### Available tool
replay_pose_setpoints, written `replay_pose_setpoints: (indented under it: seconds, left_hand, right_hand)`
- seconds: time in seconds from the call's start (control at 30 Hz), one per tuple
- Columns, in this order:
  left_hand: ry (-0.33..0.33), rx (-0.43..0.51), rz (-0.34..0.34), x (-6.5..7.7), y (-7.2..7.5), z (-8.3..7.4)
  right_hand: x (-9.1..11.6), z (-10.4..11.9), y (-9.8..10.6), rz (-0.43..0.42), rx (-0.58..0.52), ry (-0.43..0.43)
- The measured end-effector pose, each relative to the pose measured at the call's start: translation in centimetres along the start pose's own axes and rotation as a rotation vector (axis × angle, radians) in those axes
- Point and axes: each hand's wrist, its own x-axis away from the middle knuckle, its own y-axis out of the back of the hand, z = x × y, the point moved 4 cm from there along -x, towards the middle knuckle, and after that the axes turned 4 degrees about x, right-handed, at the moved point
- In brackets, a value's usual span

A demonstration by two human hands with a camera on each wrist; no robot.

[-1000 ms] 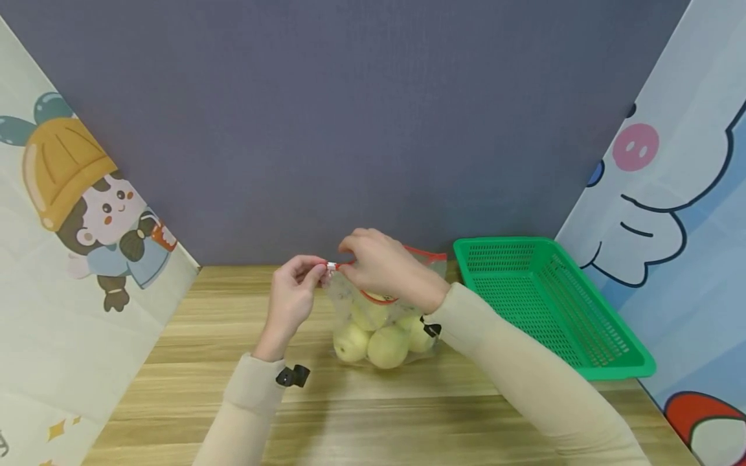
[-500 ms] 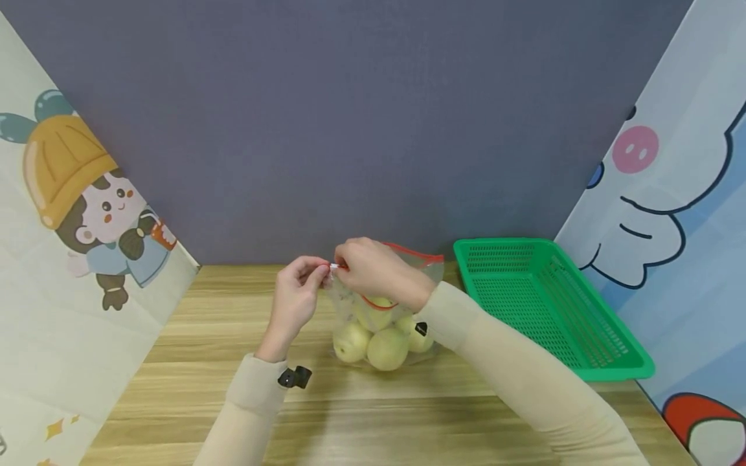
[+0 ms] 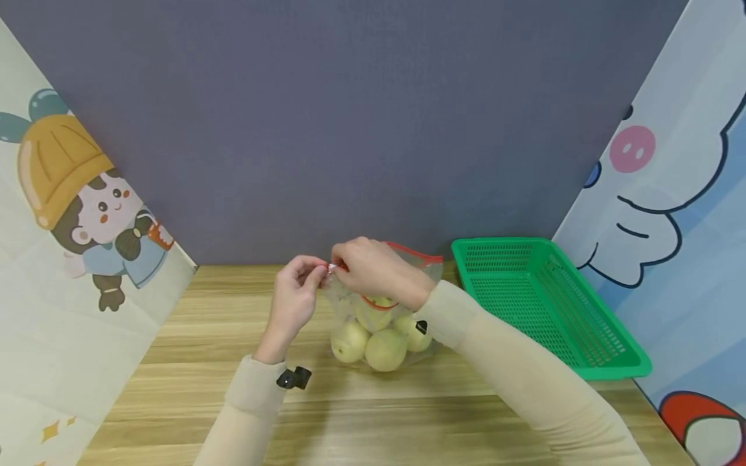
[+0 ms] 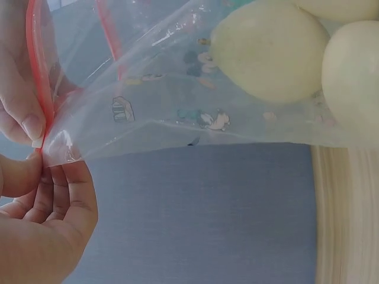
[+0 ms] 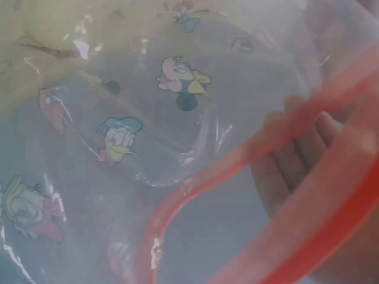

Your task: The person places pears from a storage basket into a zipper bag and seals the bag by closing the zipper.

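A clear zip bag (image 3: 344,299) with a red zip strip (image 5: 198,184) and printed cartoon figures stands on the table. Inside it lie several pale yellow-green pears (image 3: 386,350). My left hand (image 3: 295,296) pinches the bag's top left corner between thumb and fingers. Right beside it, my right hand (image 3: 375,266) grips the red strip at a small white slider (image 4: 37,143). To the right of the hands the bag's mouth gapes, its two red edges apart. In the head view my right hand and wrist hide part of the mouth.
A green plastic basket (image 3: 623,370) with slotted walls stands on the right of the wooden table (image 3: 233,401). A dark grey panel (image 3: 373,129) rises behind. Cartoon-printed panels flank the table on both sides.
My right hand has moved slightly left, its fingertips closer to the left hand's. The white slider between them shows less. The left hand has kept its grip on the corner.
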Motion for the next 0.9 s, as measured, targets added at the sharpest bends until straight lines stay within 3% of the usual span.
replay_pose_setpoints:
  seconds: [0.9]
  left_hand:
    - [0.003,-0.075,-0.026,0.3,0.5,-0.1]
  right_hand:
    - [0.5,-1.4,0.2,-0.038,0.026,0.028]
